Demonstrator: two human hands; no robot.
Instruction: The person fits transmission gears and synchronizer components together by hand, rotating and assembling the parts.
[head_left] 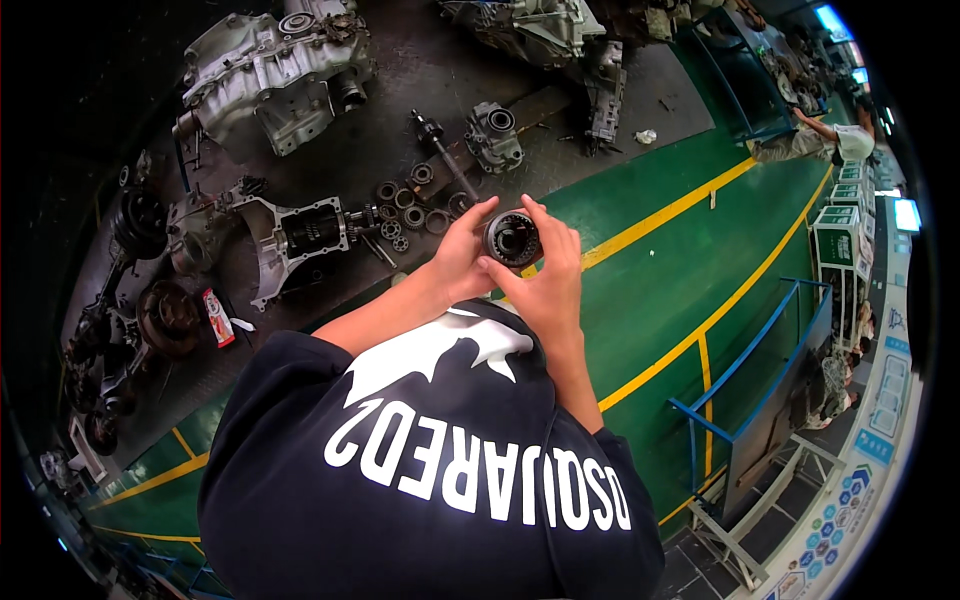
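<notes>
A dark ring-shaped gear (512, 240), with a round opening in its middle and what look like teeth inside, is held up between my two hands in front of my chest. My left hand (464, 252) grips it from the left, its fingers curled at the side. From the right, my right hand (552, 275) closes on the rim, thumb at the lower edge and fingers behind. Just beyond my left hand, a long gear shaft (447, 155) lies on the dark workbench (400, 100). Several loose bearings and rings (414, 216) lie left of the shaft.
A large gearbox housing (275, 85) stands at the back left, with an open casing (295, 235) nearer. A smaller housing (495, 135) sits beyond the shaft. Brake discs (168, 315) and a red-and-white packet (217, 318) lie left. Right are a blue-framed stand (775, 390) and another person (850, 140).
</notes>
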